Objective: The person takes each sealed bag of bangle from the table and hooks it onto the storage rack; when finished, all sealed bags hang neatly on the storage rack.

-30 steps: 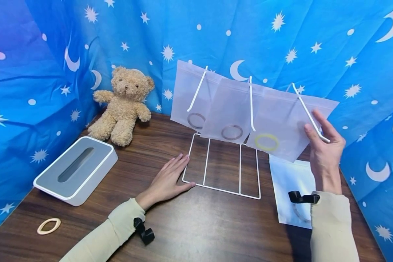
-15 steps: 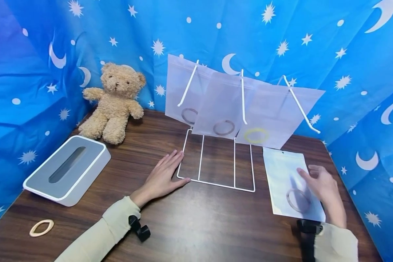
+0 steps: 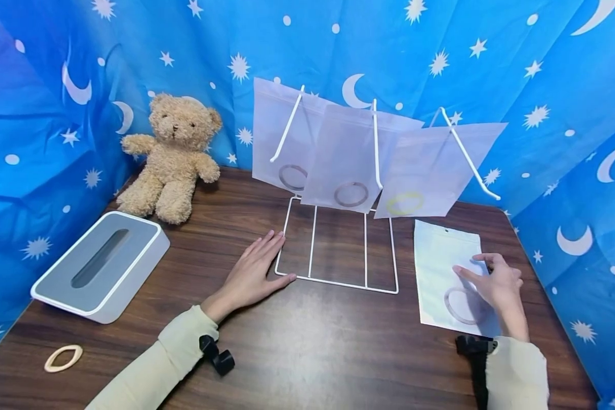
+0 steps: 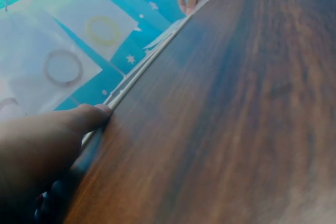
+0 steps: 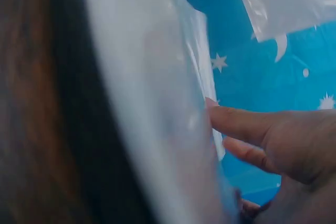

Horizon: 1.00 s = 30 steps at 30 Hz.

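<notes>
A white wire display rack (image 3: pixel 338 283) stands on the table, three hooks projecting toward me. From these hang three frosted zip bags: left (image 3: pixel 287 134), middle (image 3: pixel 340 156) and right (image 3: pixel 430 165). Dark rings show in the left and middle bags, a yellow ring (image 4: pixel 103 30) in the right one. My left hand (image 3: pixel 248 273) lies with fingers spread at the base's left front corner, thumb against the wire (image 4: pixel 123 94). My right hand (image 3: pixel 499 287) touches a fourth zip bag (image 3: pixel 443 256) lying flat, thumb and forefinger apart on it. This bag holds a pale brown ring (image 3: pixel 458 319).
A teddy bear (image 3: pixel 171 162) sits at the back left. Before it stands a white box with a grey slotted top (image 3: pixel 99 267). A wooden ring (image 3: pixel 63 359) lies near the left front. Blue star-printed cloth (image 3: pixel 574 188) encloses the back and sides.
My right hand has left the rack's right hook and come down onto the bag on the table. The hanging right bag has swung slightly. My left hand stays at the rack's base.
</notes>
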### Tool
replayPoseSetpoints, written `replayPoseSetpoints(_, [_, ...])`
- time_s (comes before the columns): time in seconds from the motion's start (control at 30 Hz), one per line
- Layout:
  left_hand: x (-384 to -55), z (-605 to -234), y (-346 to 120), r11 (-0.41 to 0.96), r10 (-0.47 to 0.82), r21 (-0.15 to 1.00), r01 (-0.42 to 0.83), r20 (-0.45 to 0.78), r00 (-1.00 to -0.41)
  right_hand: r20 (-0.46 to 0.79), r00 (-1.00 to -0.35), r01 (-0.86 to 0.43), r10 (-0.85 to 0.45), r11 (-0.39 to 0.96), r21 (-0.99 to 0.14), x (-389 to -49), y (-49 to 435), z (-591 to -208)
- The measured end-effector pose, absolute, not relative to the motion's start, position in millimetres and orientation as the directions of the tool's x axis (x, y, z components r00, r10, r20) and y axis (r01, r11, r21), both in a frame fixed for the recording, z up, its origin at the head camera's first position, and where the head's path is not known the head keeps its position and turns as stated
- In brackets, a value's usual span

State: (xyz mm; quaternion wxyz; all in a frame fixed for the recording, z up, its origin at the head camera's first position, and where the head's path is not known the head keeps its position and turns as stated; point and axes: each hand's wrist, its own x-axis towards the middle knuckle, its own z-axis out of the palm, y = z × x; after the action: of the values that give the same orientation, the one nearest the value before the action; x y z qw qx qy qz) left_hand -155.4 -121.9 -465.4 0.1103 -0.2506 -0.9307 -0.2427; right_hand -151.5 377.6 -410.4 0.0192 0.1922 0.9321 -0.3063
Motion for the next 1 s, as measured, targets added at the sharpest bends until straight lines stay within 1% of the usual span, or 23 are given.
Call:
replayPoseSetpoints(0.1, [-156,-465,-122,0.755,0.417,0.398,0.521,0.322,-0.85,-0.165,-0.933,0.346,0.32,0.675,-0.652,-151,386,-409])
replayPoseSetpoints(0.2, [-156,-465,-121,0.755,0.417,0.399,0.521,0.321,-0.85,-0.174,-0.947,0.312,0.271,0.643,-0.699,-148,394,-407])
replayPoseSetpoints(0.37, [-156,-464,-121,0.756,0.415,0.399,0.518,0.32,-0.852,-0.205,-0.965,0.261,0.163,0.653,-0.711,-139,401,-400])
replayPoseSetpoints(0.43, [-155,-463,-121,0.755,0.415,0.403,0.517,0.318,-0.853,-0.191,-0.972,0.232,0.137,0.695,-0.681,-134,401,-395])
replayPoseSetpoints(0.53, [-155,-463,-121,0.756,0.412,0.408,0.512,0.312,-0.856,-0.107,-0.986,0.169,0.131,0.774,-0.61,-122,399,-387])
replayPoseSetpoints(0.6, [-155,-464,-121,0.756,0.41,0.412,0.508,0.308,-0.859,-0.028,-0.987,0.144,0.157,0.811,-0.567,-111,398,-379])
replayPoseSetpoints(0.7, [-155,-465,-121,0.759,0.412,0.411,0.505,0.298,-0.861,0.083,-0.968,0.149,0.235,0.815,-0.56,-89,395,-366])
replayPoseSetpoints(0.8, [-156,-465,-121,0.759,0.418,0.406,0.51,0.296,-0.859,0.16,-0.914,0.184,0.373,0.733,-0.655,-64,385,-353])
replayPoseSetpoints(0.87, [-156,-465,-121,0.756,0.419,0.406,0.513,0.302,-0.856,0.213,-0.871,0.162,0.443,0.668,-0.727,-51,375,-344])
replayPoseSetpoints(0.93, [-156,-465,-122,0.754,0.417,0.406,0.516,0.31,-0.854,0.273,-0.838,0.083,0.472,0.606,-0.791,-42,360,-336])
replayPoseSetpoints(1.0, [-156,-465,-122,0.752,0.416,0.407,0.518,0.316,-0.853,0.35,-0.831,-0.049,0.432,0.571,-0.82,-37,344,-328])
